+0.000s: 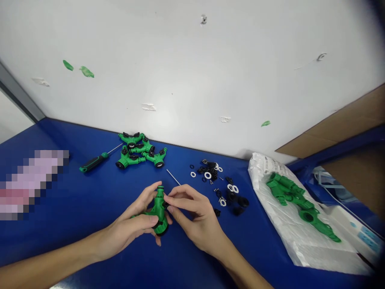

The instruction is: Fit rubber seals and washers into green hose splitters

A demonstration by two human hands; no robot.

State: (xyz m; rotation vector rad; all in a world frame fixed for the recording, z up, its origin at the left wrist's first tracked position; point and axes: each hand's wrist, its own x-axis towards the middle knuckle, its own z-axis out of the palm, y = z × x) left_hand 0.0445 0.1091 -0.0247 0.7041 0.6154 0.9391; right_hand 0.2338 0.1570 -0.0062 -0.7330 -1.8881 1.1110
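Observation:
My left hand (136, 220) is wrapped round a green Y-shaped hose connector (160, 206), whose ribbed spout points up. The thumb lies across its body. My right hand (192, 212) is at the connector's right side, thumb and index finger pinched together at a small dark part there; what they hold is too small to make out. Behind the right fingers a thin metal shaft (173, 177) sticks up to the left; its lower end is hidden by the hand.
Several assembled green connectors (129, 159) lie by the wall, beside a screwdriver (94, 162). Black parts, white rings (207, 175) and screws are scattered right of centre. Green connector bodies (308, 216) rest on a white plastic bag (285, 233). A power strip (357, 230) is at the far right.

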